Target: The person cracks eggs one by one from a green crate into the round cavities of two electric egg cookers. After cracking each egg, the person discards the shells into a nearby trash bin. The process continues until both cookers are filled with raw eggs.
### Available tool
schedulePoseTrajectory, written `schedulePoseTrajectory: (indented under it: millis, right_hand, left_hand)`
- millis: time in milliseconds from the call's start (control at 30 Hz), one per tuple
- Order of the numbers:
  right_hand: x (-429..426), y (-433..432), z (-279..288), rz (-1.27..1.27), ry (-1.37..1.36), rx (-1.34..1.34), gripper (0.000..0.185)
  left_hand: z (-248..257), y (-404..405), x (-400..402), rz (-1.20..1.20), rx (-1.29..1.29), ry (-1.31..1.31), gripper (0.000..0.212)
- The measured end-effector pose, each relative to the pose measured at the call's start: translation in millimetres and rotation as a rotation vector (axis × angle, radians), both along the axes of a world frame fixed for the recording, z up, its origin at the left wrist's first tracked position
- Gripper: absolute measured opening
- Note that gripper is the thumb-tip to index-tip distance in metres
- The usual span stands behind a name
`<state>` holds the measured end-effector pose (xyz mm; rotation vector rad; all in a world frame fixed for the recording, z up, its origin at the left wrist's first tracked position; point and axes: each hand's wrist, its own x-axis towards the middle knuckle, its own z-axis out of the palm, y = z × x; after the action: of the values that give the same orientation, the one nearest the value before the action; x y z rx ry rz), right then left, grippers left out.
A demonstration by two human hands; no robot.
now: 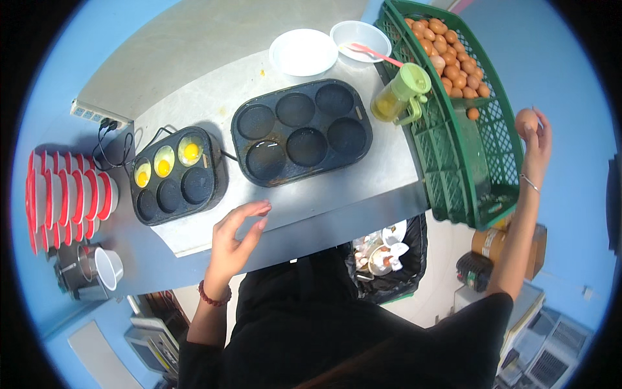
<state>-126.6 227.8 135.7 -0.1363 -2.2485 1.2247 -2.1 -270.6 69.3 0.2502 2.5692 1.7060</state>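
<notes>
My right hand (536, 141) holds a brown egg (526, 123) beyond the far side of a green plastic crate (437, 150). Inside the crate's back section lie many brown eggs (452, 58), and one loose egg (472, 114) sits apart from them. Nothing is in my left hand (238, 238), whose thumb and fingers are apart over the counter's front edge. Left of it, a small electric egg pan (209, 214) has three raw eggs (164, 168) in its back row of wells; its front wells hold none. The larger six-well pan (302, 167) has no eggs in it.
An oil pitcher (388, 102) with a green lid stands between the large pan and crate. Behind are two white bowls (303, 52), one with a pink-handled utensil (374, 53). A lined trash bin (388, 287) is below; stacked red-and-white bowls (68, 189) stand left, near a power strip (92, 114).
</notes>
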Motion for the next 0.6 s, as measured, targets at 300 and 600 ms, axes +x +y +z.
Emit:
schedulePoseTrajectory:
  millis: [300,600]
  right_hand:
    - [72,-185,-198,-0.055,-0.335,-0.21,0.039]
    - [44,-196,-200,-0.389,0.354,0.077,0.039]
  left_hand:
    - [-10,-141,70,-0.045,-0.077,-0.069,0.024]
    - [-20,-186,120,0.16,-0.07,-0.129,0.023]
